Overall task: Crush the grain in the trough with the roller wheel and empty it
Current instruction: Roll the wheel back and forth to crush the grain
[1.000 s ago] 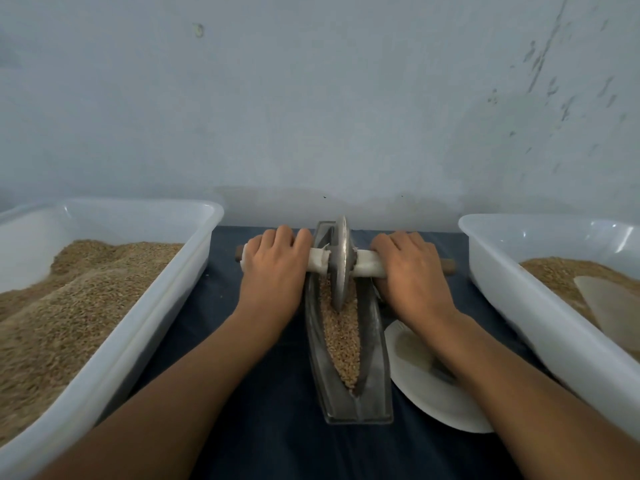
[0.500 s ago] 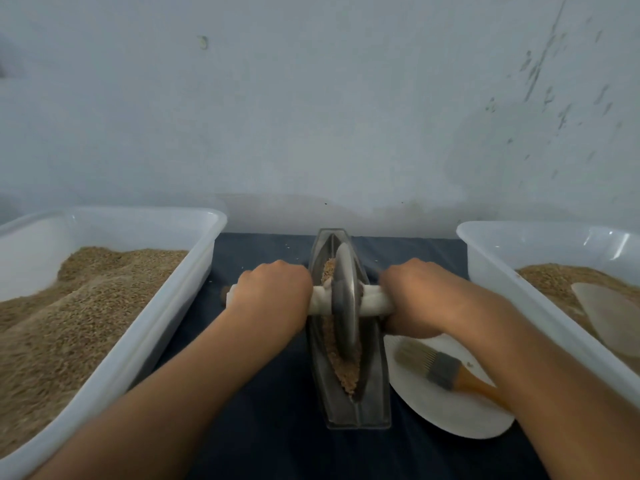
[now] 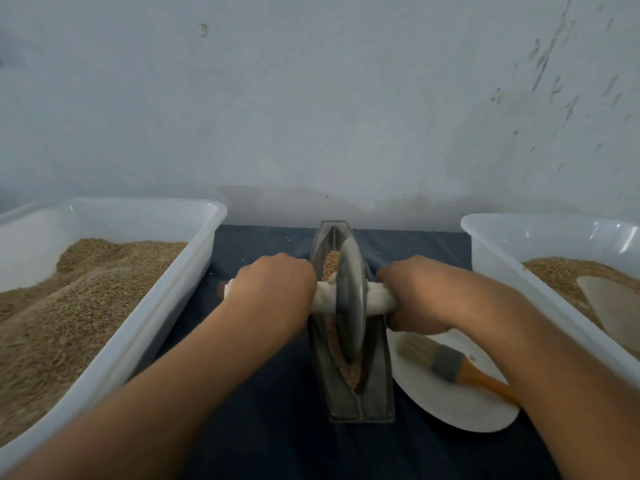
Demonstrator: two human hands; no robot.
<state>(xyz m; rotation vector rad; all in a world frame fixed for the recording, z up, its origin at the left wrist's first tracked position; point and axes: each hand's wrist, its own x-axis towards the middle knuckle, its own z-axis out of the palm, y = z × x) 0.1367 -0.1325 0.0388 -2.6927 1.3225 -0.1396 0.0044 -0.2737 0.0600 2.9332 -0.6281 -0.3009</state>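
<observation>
**Mid-crush, wheel at the middle of the trough**

My fingers are curled out of sight under both fists, wrapped round the white-bound axle: my left hand [image 3: 277, 289] grips the stub on its side, my right hand [image 3: 412, 299] grips the other, knuckles up, one on each side of the roller wheel [image 3: 349, 299]. The wheel stands upright on its edge in the groove of the metal trough [image 3: 377, 382], about midway along its length, and the trough sits on the dark-covered desk [image 3: 277, 427] between my forearms, running away from me toward the wall.

I judge the crushing is under way but not done. The grain [image 3: 346, 368] near my end looks finer and paler, packed along the groove; the little heap beyond the wheel, at the far end, looks coarser and more whole. So more passes are likely needed, and emptying is not yet begun.

Just right of the trough lies a white plate [image 3: 460, 407] with a brush [image 3: 446, 362] on it, partly under my right wrist. A white tub [image 3: 162, 296] heaped with grain stands on my left, and another tub [image 3: 498, 271] holding grain stands on my right.
</observation>
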